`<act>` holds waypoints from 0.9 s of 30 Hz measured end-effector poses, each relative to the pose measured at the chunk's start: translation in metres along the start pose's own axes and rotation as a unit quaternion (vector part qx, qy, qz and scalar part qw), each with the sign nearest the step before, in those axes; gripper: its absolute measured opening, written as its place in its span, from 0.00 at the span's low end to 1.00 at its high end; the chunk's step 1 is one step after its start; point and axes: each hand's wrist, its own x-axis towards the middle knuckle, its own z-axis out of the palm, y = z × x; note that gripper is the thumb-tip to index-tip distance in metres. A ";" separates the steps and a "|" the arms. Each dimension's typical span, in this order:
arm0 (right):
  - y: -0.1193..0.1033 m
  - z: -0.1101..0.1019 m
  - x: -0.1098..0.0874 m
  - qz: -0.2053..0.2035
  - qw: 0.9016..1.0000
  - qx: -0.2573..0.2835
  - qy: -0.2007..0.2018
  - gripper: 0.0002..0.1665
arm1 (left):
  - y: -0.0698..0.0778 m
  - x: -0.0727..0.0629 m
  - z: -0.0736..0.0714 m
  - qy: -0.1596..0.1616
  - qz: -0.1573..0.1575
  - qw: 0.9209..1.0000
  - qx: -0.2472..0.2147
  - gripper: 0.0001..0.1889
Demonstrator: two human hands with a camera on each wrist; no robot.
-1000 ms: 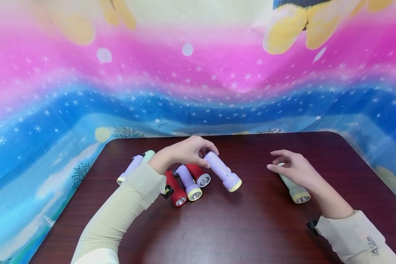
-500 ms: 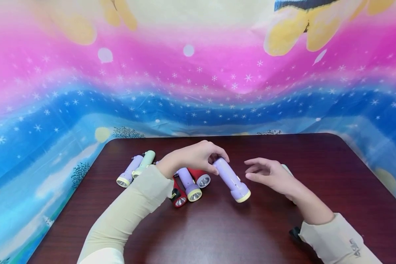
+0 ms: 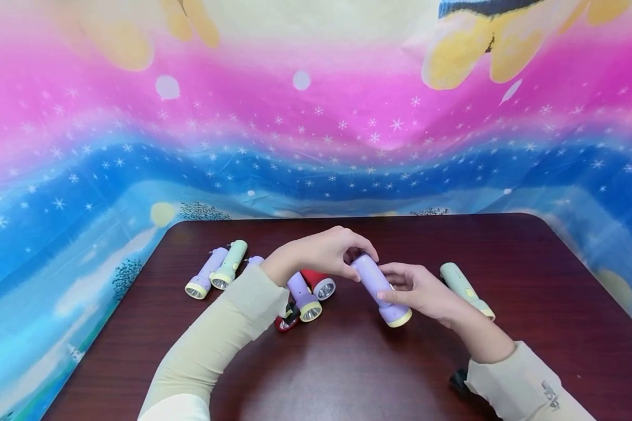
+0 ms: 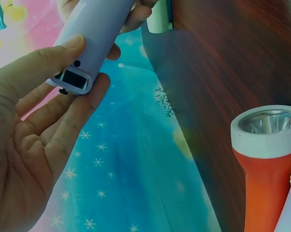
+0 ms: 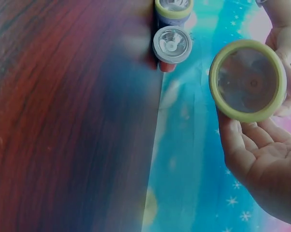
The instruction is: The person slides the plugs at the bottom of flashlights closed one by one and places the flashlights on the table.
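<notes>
A light purple flashlight (image 3: 370,276) with a yellow rim is held off the table, tilted, its head towards me and to the right. My left hand (image 3: 326,250) pinches its tail end; in the left wrist view the thumb lies on the barrel, beside a small dark slot in the tail. Near the head, my right hand (image 3: 423,292) holds the same flashlight, thumb on the near side and fingers behind. The right wrist view looks straight at its clear lens (image 5: 249,81), which is unlit.
Left of the hands lie a purple flashlight (image 3: 206,275), a green flashlight (image 3: 232,263), another purple flashlight (image 3: 301,295) and a red flashlight (image 3: 320,283), with others partly behind the left sleeve. A green flashlight (image 3: 460,286) lies right, on the dark wooden table (image 3: 347,374).
My left hand has carried the purple flashlight to the right. My right hand has moved left, away from the green flashlight, and taken hold of the purple one near its head.
</notes>
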 end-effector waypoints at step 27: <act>-0.002 0.011 0.016 0.015 0.987 0.018 0.156 0.36 | -0.023 -0.002 0.037 0.268 -0.032 0.930 -0.250 0.23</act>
